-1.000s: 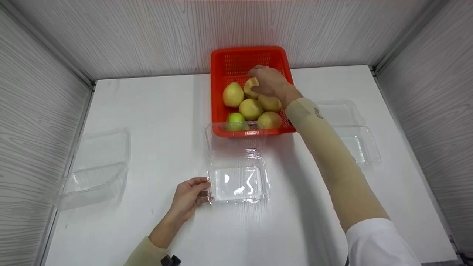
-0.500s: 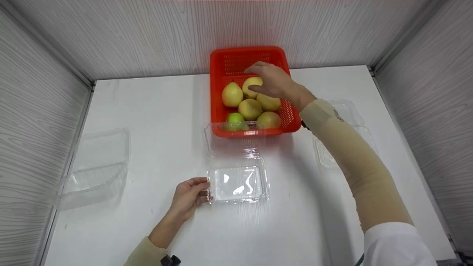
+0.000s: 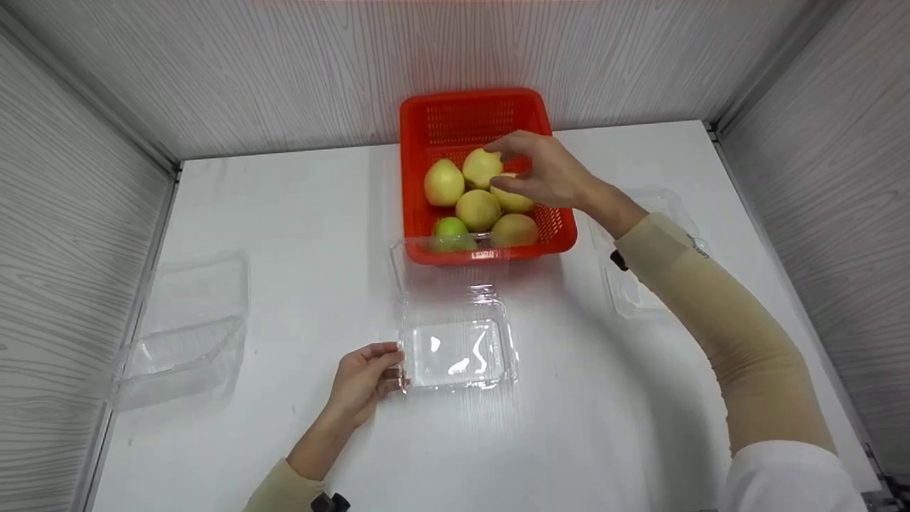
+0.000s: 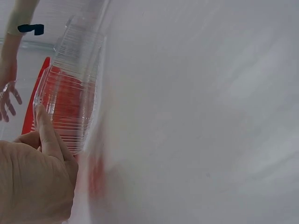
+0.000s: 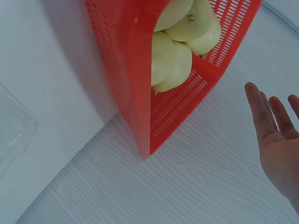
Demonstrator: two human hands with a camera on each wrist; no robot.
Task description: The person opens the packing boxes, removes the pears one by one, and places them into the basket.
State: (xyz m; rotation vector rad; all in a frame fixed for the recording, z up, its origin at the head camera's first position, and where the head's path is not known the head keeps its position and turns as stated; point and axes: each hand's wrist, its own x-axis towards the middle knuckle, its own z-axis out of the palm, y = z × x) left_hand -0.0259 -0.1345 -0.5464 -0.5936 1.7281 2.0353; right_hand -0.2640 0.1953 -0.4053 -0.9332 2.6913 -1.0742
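My left hand (image 3: 362, 384) pinches the left rim of a clear plastic clamshell container (image 3: 455, 355), which lies with its lid folded back. In the left wrist view, its fingers touch the edge of that container (image 4: 67, 107). The lid overlaps the front of a red basket (image 3: 469, 121) in the head view. Several yellow pears (image 3: 444, 183) and a green round fruit (image 3: 449, 229), partly behind the clear lid, lie in the basket. Over the basket's right side hovers my right hand (image 3: 544, 167), holding nothing, its fingers spread and loosely bent. The right wrist view shows this hand (image 5: 280, 144) apart from the fruit.
Another clear clamshell (image 3: 181, 348) stands opened on the left of the white table (image 3: 306, 235). A further one (image 3: 633, 284) on the right is partly hidden by my right arm. Grey wood-grain panels (image 3: 284, 78) enclose the back and sides.
My right hand has drawn back to the right and slightly nearer, uncovering more of the pears. The left hand stays at the container's rim.
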